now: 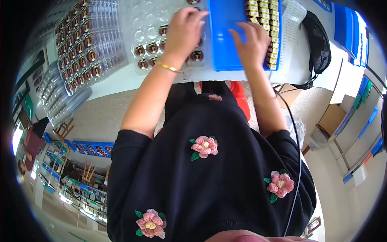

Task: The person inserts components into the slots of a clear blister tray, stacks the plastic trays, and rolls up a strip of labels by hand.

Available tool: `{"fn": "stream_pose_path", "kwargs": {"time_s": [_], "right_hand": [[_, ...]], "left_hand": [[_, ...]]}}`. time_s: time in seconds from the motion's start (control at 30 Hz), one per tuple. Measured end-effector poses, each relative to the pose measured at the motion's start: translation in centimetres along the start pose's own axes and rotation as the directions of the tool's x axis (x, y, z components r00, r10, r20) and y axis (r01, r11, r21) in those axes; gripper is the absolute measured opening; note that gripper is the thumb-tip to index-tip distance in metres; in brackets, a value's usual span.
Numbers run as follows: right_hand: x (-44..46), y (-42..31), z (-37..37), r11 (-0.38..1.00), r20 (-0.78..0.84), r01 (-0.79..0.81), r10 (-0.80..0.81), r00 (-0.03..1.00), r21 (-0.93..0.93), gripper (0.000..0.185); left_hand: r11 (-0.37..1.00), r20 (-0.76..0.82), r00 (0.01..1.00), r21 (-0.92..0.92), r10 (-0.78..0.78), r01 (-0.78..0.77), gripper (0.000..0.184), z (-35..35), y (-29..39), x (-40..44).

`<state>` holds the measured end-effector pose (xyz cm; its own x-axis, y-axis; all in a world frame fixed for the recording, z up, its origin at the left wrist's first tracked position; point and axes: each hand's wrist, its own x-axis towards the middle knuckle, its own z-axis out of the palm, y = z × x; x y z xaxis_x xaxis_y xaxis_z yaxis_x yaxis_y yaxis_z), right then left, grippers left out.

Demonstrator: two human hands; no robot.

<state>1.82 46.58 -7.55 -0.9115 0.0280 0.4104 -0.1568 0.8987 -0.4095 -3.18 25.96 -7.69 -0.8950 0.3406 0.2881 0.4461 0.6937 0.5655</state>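
My left arm stretches forward over the clear plastic tray (141, 28), its hand (186, 30) partly curled above the brown coils (152, 48), fingers pointing towards the blue tray (225, 60); I cannot tell whether they grip anything. My right hand (253, 42) arches palm down, thumb spread wide, its fingers at the yellow-topped pieces (264, 14) lined up along the blue tray's right side; any grip there is hidden.
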Motion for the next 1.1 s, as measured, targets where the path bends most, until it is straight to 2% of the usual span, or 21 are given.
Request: {"fn": "stream_pose_path", "kwargs": {"time_s": [0.03, 0.07, 0.17, 0.2, 0.3, 0.4, 0.43, 0.47, 0.5, 0.6, 0.7, 0.77, 0.83, 0.9, 1.03, 1.1], "right_hand": [[-0.6, 2.4, -1.2, 0.997, -0.006, -0.028, 0.028, 1.0, -0.066, 0.029], [-1.0, 4.2, -2.4, 0.992, 0.014, -0.036, 0.038, 0.999, -0.124, 0.031], [-1.6, 6.8, -4.3, 0.977, 0.079, -0.07, 0.088, 0.993, -0.203, 0.032], [-1.6, 7.3, -4.3, 0.976, 0.092, -0.078, 0.098, 0.991, -0.201, 0.032], [-1.7, 8.3, -3.7, 0.974, 0.107, -0.07, 0.095, 0.99, -0.217, 0.03], [-2.0, 8.8, -2.8, 0.98, 0.08, -0.061, 0.077, 0.994, -0.191, 0.027], [-2.0, 8.7, -2.6, 0.975, 0.08, -0.085, 0.103, 0.991, -0.205, 0.025], [-2.0, 8.6, -2.6, 0.971, 0.081, -0.083, 0.103, 0.991, -0.224, 0.025], [-1.9, 8.3, -2.7, 0.966, 0.083, -0.08, 0.103, 0.991, -0.247, 0.025], [-1.7, 7.5, -3.1, 0.965, 0.084, -0.093, 0.117, 0.99, -0.245, 0.026], [-0.7, 4.6, -2.7, 0.995, 0.041, -0.085, 0.087, 0.995, -0.046, 0.026], [0.6, 1.9, -1.1, 0.991, 0.097, -0.085, 0.074, 0.993, 0.105, 0.028], [2.2, -2.1, 1.2, 0.956, 0.109, -0.095, 0.067, 0.992, 0.277, 0.026], [3.1, -5.6, 4.6, 0.938, 0.129, -0.046, 0.001, 0.992, 0.343, 0.024], [3.9, -11.8, 9.7, 0.9, 0.119, 0.077, -0.141, 0.983, 0.429, 0.021], [3.8, -13.6, 11.2, 0.923, 0.189, 0.091, -0.172, 0.967, 0.375, 0.02]], "left_hand": [[0.999, 0.044, 0.999, -0.051, 0.003, -0.001, 0.034, 1.5, 1.7, 1.1], [0.997, 0.046, 0.996, -0.047, 0.07, -0.068, 0.03, 3.3, 2.6, 2.1], [0.89, 0.194, 0.962, -0.379, -0.193, 0.255, 0.023, 5.7, 7.3, 5.2], [0.944, 0.148, 0.987, -0.31, -0.069, 0.113, 0.022, 6.6, 7.6, 5.6], [0.92, 0.176, 0.98, -0.362, -0.089, 0.149, 0.021, 8.2, 8.0, 6.2], [0.963, 0.098, 0.993, -0.266, 0.073, -0.045, 0.02, 8.4, 7.8, 6.1], [0.862, 0.132, 0.985, -0.479, -0.113, 0.163, 0.016, 8.0, 8.3, 6.3], [0.957, 0.029, 0.999, -0.289, 0.033, -0.023, 0.016, 8.6, 7.5, 5.3], [0.977, -0.037, 0.98, -0.073, 0.198, -0.2, 0.019, 8.1, 7.1, 4.7], [0.976, -0.033, 0.997, -0.202, 0.072, -0.078, 0.019, 5.3, 5.2, 3.4], [0.971, 0.019, 0.985, -0.166, -0.17, 0.171, 0.014, -0.4, 2.4, 2.5], [0.973, -0.048, 0.973, -0.045, -0.227, 0.225, 0.027, -1.6, -2.8, -0.2], [0.942, -0.082, 0.939, -0.012, -0.334, 0.335, 0.026, -4.5, -6.1, -2.1], [0.918, -0.071, 0.923, 0.098, -0.378, 0.383, 0.025, -7.2, -7.9, -3.6], [0.856, -0.033, 0.923, 0.362, -0.383, 0.368, 0.022, -9.4, -9.8, -5.5], [0.861, -0.041, 0.918, 0.332, -0.395, 0.385, 0.021, -8.8, -10.4, -6.2]]}}
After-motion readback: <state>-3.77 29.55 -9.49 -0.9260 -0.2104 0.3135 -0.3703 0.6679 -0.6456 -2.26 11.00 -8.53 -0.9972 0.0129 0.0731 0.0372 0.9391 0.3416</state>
